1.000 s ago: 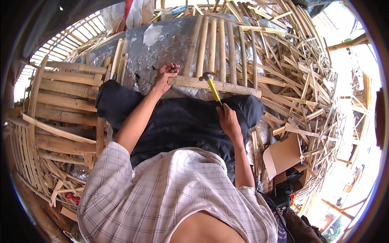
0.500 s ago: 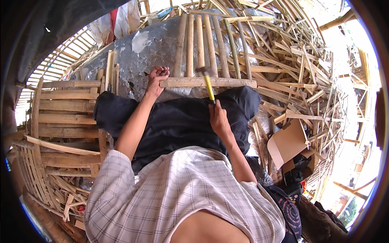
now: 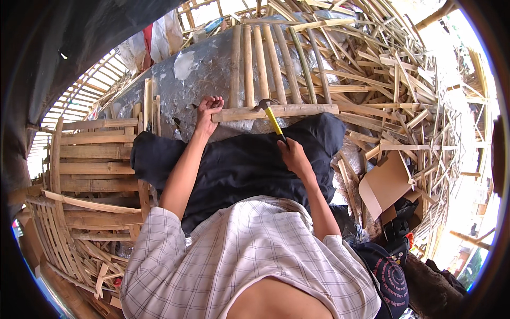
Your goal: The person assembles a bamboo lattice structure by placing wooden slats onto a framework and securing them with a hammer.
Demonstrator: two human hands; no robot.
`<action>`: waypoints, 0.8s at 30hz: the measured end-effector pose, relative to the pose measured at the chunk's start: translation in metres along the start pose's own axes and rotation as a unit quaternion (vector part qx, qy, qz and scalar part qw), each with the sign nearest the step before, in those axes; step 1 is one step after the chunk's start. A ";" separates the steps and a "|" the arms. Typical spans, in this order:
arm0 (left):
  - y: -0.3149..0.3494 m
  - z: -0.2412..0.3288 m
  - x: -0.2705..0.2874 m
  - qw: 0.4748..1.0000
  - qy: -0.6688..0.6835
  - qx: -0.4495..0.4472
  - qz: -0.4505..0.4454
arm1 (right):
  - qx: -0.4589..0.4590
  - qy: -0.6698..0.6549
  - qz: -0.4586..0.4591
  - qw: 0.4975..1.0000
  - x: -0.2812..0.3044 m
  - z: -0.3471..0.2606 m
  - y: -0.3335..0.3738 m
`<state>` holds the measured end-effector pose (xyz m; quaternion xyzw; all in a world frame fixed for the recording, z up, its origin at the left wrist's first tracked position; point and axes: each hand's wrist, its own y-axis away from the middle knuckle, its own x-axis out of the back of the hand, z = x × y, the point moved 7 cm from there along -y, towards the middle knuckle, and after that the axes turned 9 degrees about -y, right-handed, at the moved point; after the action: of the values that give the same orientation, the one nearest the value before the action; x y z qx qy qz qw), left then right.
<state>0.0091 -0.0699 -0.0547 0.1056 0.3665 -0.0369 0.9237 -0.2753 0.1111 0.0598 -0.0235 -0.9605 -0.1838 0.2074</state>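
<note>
My right hand [image 3: 295, 157] grips a claw hammer [image 3: 274, 122] by the dark end of its yellow handle. The hammer's metal head lies over a bamboo crossbar [image 3: 311, 110], near the foot of the middle slats; whether it touches the bar I cannot tell. Beyond the crossbar, several upright bamboo slats [image 3: 278, 64] run away from me, forming a ladder-like frame. At the crossbar's left end is my left hand [image 3: 209, 110], fingers curled in; what they hold, if anything, is hidden. Dark cloth [image 3: 234, 165] covers my legs, just below the crossbar.
Left of me stands a slatted bamboo panel [image 3: 98, 168]. Loose split bamboo [image 3: 366, 87] is heaped along the right, with an open cardboard box [image 3: 388, 183] in front. A grey sheet [image 3: 196, 80] lies under the frame. A dark patterned cap [image 3: 390, 276] rests at lower right.
The hammer head has come nearer to me, from over the slats to the crossbar. My left fingers remain curled beside the bar's end. The whole view has shifted slightly.
</note>
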 end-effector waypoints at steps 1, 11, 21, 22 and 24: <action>-0.001 -0.001 -0.002 1.000 -0.006 0.003 -0.005 | 0.002 -0.010 0.017 1.000 0.011 -0.001 0.004; 0.004 0.009 -0.017 0.986 -0.164 -0.009 -0.014 | 0.101 0.062 0.243 0.963 0.057 -0.012 0.029; 0.010 0.017 -0.019 0.851 -0.513 -0.108 0.025 | 0.092 0.062 0.148 0.983 0.063 -0.085 0.024; 0.005 0.016 -0.016 0.842 -0.526 -0.115 0.026 | 0.086 0.038 0.154 0.984 0.064 -0.090 0.026; 0.005 0.016 -0.004 0.819 -0.557 -0.129 0.047 | 0.180 0.114 0.232 0.949 0.054 -0.086 0.031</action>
<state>0.0176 -0.0684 -0.0401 -0.0360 -0.2146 0.0019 0.9760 -0.2869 0.1073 0.1652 -0.1873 -0.9156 0.0442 0.3530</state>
